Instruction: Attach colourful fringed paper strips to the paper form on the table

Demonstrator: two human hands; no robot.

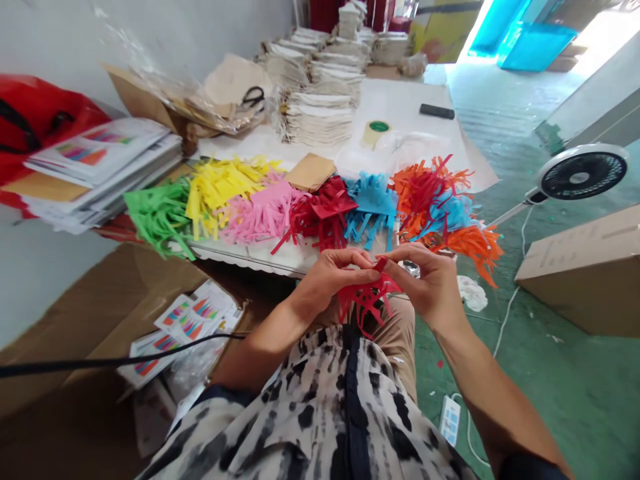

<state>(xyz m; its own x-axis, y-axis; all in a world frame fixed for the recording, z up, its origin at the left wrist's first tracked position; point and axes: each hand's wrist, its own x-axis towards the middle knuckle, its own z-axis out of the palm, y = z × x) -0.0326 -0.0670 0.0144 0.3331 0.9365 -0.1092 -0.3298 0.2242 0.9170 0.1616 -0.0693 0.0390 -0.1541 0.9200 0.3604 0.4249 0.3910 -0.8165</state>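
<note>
Over my lap, just off the table's front edge, both hands pinch the top of a red fringed paper piece (367, 297). My left hand (345, 270) has thumb and fingers closed on its left part. My right hand (420, 273) grips the corner at the right, the fingertips of both almost meeting. Cut strips hang below the fingers. Ahead on the table lie fringed bundles in green (157, 210), yellow (225, 187), pink (267, 210), dark red (325, 210) and blue (373, 203). To their right sits a mixed orange, red and blue heap (440, 207).
Brown card pieces (311, 172) rest behind the bundles, near tape (376, 133), scissors (253, 98) and stacked off-white bundles (320, 117). Printed sheets (105, 167) are piled left. An open carton (75, 313) stands lower left. A fan (583, 175) and a box (585, 267) are at right.
</note>
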